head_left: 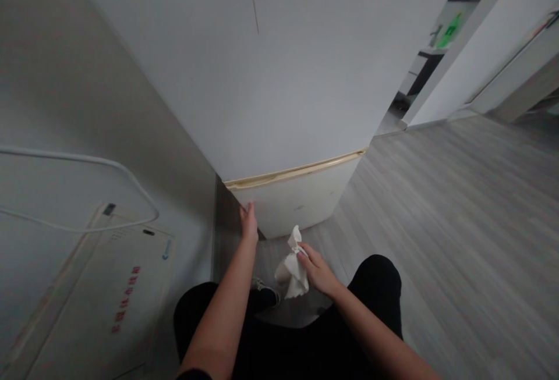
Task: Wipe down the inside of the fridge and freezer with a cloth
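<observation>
A tall white refrigerator (279, 95) stands in front of me, with a yellowed trim strip (301, 173) above its lower door (301, 202). My left hand (248, 223) grips the left edge of that lower door, thumb on the front; its other fingers are mostly hidden at the side. In my right hand (317, 269) is a crumpled white tissue (293, 269), pinched near its top with the rest hanging down. The tissue is just in front of the door's bottom edge, seemingly apart from it.
On the left wall is a white panel box (144, 275) with red characters, and a white cable (109, 162) loops over it. Grey wood-look floor (437, 211) stretches right. A green bottle (449, 31) stands beyond a doorway. My shoe (265, 295) is below my left arm.
</observation>
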### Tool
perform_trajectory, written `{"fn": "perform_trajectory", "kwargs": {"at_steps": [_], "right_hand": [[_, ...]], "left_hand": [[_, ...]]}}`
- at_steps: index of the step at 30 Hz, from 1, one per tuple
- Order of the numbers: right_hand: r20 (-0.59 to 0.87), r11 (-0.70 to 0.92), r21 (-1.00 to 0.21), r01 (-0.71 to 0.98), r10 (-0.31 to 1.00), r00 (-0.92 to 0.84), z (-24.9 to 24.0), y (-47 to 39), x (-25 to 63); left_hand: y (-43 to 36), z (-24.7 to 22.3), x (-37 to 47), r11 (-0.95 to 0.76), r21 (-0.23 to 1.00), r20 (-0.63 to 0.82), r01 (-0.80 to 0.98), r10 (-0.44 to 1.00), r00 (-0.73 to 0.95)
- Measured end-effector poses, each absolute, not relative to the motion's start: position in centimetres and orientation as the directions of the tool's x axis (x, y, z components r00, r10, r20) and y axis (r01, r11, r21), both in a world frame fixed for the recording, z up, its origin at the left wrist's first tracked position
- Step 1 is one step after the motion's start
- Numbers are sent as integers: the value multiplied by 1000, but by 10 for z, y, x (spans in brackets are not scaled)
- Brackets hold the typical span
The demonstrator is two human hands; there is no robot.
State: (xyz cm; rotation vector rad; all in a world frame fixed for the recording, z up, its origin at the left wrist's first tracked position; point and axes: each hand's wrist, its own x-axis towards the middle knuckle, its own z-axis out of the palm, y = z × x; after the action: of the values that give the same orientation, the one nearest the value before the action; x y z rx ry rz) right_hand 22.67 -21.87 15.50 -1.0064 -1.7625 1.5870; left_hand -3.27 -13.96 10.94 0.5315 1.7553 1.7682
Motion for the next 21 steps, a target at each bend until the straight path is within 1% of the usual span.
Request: {"fn": "perform_trajectory", "kwargs": {"at_steps": [3, 5, 6, 7, 8, 9, 11, 12, 14, 17, 19, 21], "right_hand": [[33, 218, -946, 239, 800, -599, 165, -221, 238], [122, 343, -902, 262, 786, -607, 174, -222, 242], [158, 380, -888, 259, 781, -604, 179, -223, 242], [185, 404, -881, 249, 776, -603, 184, -224, 241], [206, 418, -877, 236, 772, -601, 188, -226, 239], [219, 428, -874, 228, 767, -603, 193, -229, 238], [224, 454, -858, 241, 753, -619, 200, -237, 234], [217, 473, -840, 265, 741, -636, 203, -241, 232], [170, 525, -770, 361, 715, -678, 209, -251, 229], [70, 615, -577, 537, 692, -718, 217, -263, 227], [49, 654, -463, 598, 693, -720, 223, -266, 226], [52, 682, -394, 616, 685, -726, 228, -267, 225]], "left_hand": [[-166, 115, -7, 123, 970, -235, -208, 673, -701], [-197, 118, 24, 151, 957, -274, -248, 750, -603], [-215, 119, 43, 162, 948, -289, -275, 801, -525], [-234, 120, 61, 174, 927, -302, -333, 873, -384], [-252, 121, 79, 189, 898, -311, -397, 912, -268], [-269, 122, 95, 195, 862, -331, -467, 916, -228], [-296, 127, 116, 159, 790, -364, -592, 899, -244], [-306, 130, 122, 142, 775, -366, -616, 896, -253], [-317, 138, 122, 128, 803, -344, -581, 896, -279], [-321, 154, 108, 131, 917, -277, -378, 889, -365], [-321, 164, 101, 119, 960, -219, -255, 883, -415], [-321, 171, 100, 77, 975, -165, -208, 880, -446]]}}
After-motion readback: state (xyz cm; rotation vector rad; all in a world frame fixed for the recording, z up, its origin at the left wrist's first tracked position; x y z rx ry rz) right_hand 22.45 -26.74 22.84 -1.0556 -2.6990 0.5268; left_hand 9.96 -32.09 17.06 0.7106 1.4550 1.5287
